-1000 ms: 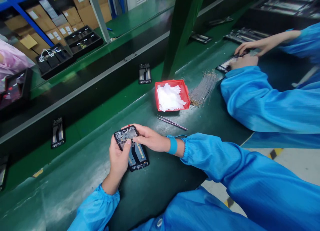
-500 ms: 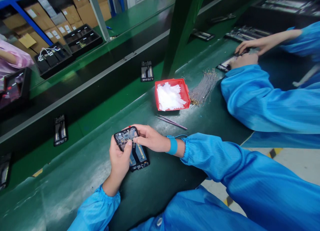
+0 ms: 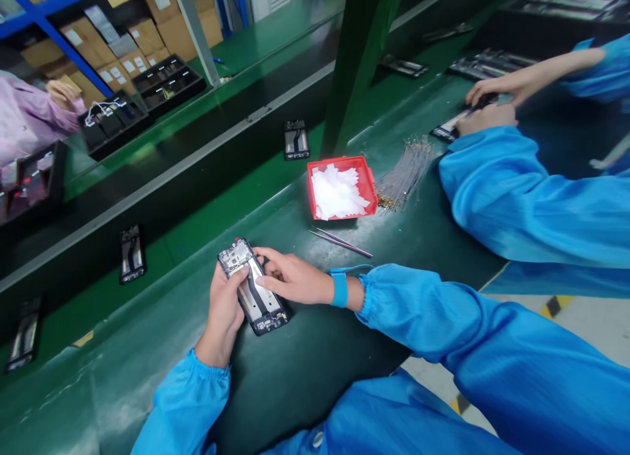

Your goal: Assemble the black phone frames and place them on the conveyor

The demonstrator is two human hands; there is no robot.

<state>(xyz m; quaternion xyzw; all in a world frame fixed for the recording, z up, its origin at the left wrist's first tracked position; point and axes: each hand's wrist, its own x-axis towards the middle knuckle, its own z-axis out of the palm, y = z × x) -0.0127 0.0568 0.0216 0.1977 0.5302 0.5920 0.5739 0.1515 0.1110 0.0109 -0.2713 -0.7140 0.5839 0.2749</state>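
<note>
An opened phone frame (image 3: 252, 289) with its circuit board exposed lies on the dark green bench mat (image 3: 315, 350). My left hand (image 3: 222, 310) grips its left edge, thumb resting on the upper part of the board. My right hand (image 3: 290, 278) closes on its right side, fingertips pressing near the middle of the frame. A blue strap (image 3: 339, 288) wraps my right wrist. Both arms are in blue sleeves.
Tweezers (image 3: 339, 241) lie just beyond my right hand, before a red tray (image 3: 367, 182) of white slips and a bundle of thin wires (image 3: 406, 173). A co-worker's blue-sleeved arms (image 3: 516, 179) work at the right. Phone frames (image 3: 296, 140) ride the conveyor behind.
The phone frame has been turned and tilted, its top swinging left and its inner side now facing up more. My right fingers moved from the top edge to the middle.
</note>
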